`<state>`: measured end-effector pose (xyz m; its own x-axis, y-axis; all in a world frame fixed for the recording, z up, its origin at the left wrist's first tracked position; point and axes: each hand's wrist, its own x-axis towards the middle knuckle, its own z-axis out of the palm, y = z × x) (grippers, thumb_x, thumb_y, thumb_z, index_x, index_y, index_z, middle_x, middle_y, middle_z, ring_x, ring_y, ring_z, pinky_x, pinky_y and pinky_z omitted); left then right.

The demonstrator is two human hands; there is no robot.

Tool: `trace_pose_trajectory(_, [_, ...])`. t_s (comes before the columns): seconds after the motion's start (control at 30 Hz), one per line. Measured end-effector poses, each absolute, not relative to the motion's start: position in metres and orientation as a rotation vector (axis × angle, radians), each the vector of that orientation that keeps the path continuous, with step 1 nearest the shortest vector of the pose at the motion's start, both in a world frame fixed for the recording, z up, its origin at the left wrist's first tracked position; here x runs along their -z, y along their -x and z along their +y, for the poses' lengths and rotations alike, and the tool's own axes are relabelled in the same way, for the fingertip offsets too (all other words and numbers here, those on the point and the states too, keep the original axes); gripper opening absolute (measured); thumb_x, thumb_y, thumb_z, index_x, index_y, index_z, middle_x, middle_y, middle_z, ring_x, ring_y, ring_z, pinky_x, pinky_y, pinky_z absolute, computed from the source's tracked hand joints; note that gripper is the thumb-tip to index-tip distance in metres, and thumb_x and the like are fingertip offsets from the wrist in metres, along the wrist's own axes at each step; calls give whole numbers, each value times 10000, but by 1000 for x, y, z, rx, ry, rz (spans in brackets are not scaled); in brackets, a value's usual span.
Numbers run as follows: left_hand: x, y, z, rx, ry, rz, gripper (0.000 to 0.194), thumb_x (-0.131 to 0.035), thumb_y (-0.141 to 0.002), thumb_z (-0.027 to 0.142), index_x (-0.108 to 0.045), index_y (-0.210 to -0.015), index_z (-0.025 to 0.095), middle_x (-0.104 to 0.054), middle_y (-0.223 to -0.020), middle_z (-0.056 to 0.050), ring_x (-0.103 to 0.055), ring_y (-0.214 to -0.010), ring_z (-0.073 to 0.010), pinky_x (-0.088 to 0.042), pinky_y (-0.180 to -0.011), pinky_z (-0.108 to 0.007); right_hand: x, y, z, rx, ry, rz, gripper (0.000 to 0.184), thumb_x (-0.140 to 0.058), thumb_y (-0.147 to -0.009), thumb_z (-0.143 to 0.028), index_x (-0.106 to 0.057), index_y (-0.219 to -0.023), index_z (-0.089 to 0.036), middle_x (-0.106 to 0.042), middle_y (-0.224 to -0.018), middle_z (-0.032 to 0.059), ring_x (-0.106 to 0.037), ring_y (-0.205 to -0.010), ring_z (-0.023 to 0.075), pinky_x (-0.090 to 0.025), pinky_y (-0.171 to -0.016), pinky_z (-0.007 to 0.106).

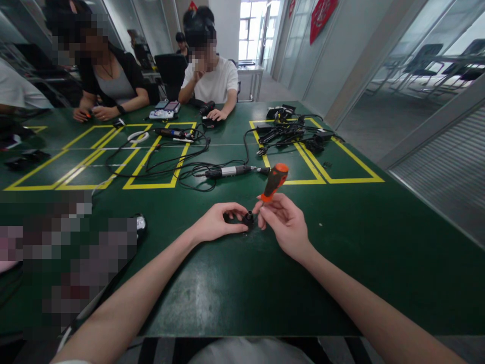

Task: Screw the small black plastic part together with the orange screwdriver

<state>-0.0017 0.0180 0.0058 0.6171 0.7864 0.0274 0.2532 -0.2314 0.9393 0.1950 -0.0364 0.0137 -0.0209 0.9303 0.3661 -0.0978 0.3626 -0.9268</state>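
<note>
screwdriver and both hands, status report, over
Right hand gripping orange-and-black screwdriver, handle up. Left hand holding small black part. Corded tool lies farther back, not between the hands.

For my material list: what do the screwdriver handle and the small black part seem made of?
Screwdriver handle: probably plastic with matte rubbery grip, judging by its two-colour surface. Small black part: plastic or coated metal, faint sheen; unclear which.

The screwdriver point(276, 182) has its shaft mostly hidden by the right fingers point(271, 217); black piece point(248, 219) too small to identify
</note>
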Motion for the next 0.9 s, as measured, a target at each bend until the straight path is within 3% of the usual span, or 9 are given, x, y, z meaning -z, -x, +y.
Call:
trace_pose_trajectory(0.2, [-6, 1, 18, -632, -1789, 859, 345, -842, -728, 286, -769, -1041, 162, -743, -893, -15, -628, -806, -150, -446, -752, -264, -14, -194, -34, -960, 846, -1274, 276, -709, -935, -458, -549, -891, -237, -718, -736, -10, -583, -509, 106, -525, -493, 245])
trace_pose_trajectory(0.4, [-6, 1, 18, -642, -1790, 838, 332, -833, -735, 284, -769, -1037, 162, -753, -926, -25, -625, -804, -149, -451, -752, -267, -19, -199, -32, -945, 925, -1297, 227, -789, -865, -407, -680, -840, -210, -691, -713, 2, -576, -495, 117, -499, -452, 261])
trace_pose_trajectory(0.63, [-7, 1, 18, -621, -1800, 870, 347, -836, -730, 297, -770, -1043, 161, -741, -880, -17, -625, -803, -154, -443, -745, -264, -18, -196, -36, -1034, 820, -1329, 286, -710, -930, -480, -627, -1042, -230, -739, -773, 10, -611, -535, 125, -539, -503, 272])
trace_pose_trajectory(0.9, [-6, 1, 18, -639, -1787, 853, 345, -831, -729, 298, -768, -1040, 163, -740, -894, -19, -618, -802, -152, -451, -759, -272, -21, -195, -36, -1038, 868, -1297, 310, -787, -874, -463, -585, -845, -229, -679, -728, -15, -593, -519, 113, -529, -478, 252])
